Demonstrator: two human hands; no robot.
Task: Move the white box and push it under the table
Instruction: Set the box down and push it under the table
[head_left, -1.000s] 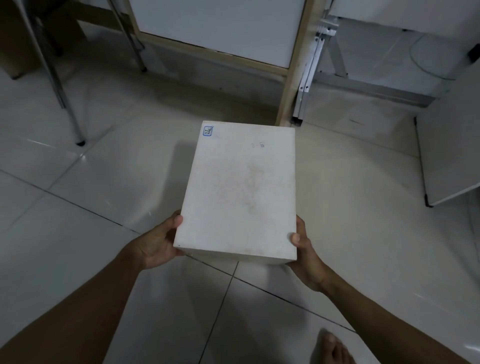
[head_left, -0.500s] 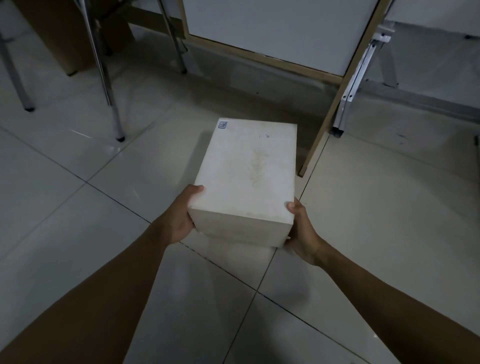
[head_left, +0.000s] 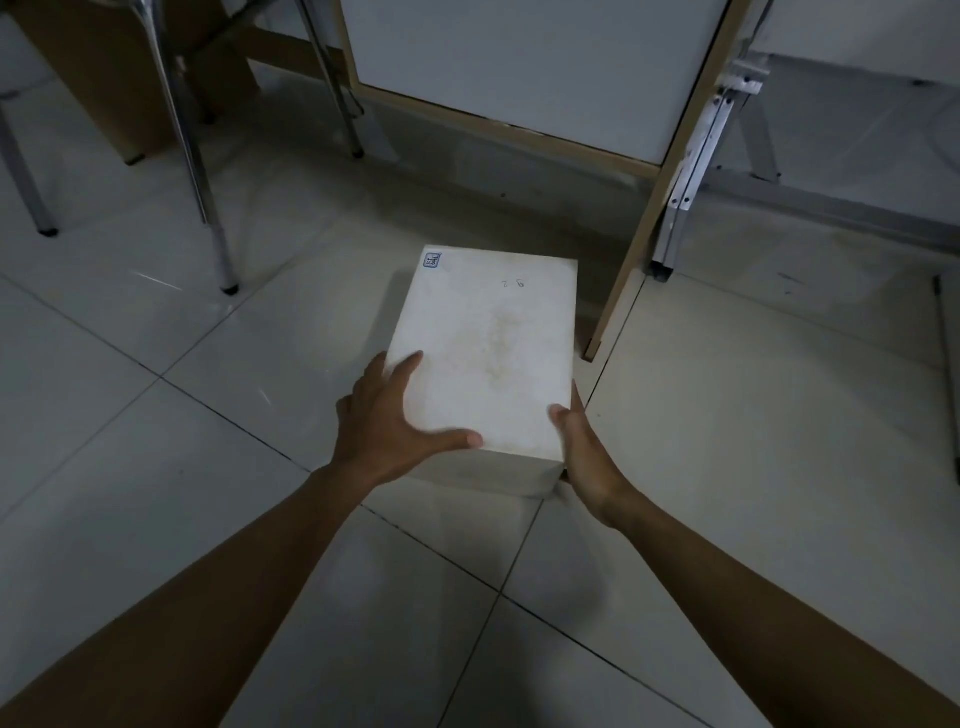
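Observation:
The white box (head_left: 493, 343) lies low over the tiled floor, long side pointing away from me, with a small blue label at its far left corner. Whether it touches the floor I cannot tell. My left hand (head_left: 387, 421) lies over the near left corner, thumb and forefinger spread on the top. My right hand (head_left: 579, 447) clasps the near right corner, thumb on the top edge. The wood-framed table (head_left: 636, 254) with a white panel stands just beyond, its slanted leg next to the box's right side.
Shiny metal chair legs (head_left: 205, 208) stand to the left, with a brown cardboard box (head_left: 104, 78) behind them. A folded grey metal leg (head_left: 691, 171) leans against the table's wooden leg. A thin dark edge (head_left: 946, 374) runs along the far right.
The box has gone down and away from me, toward the table leg. My left hand has slid from the box's side up onto its top.

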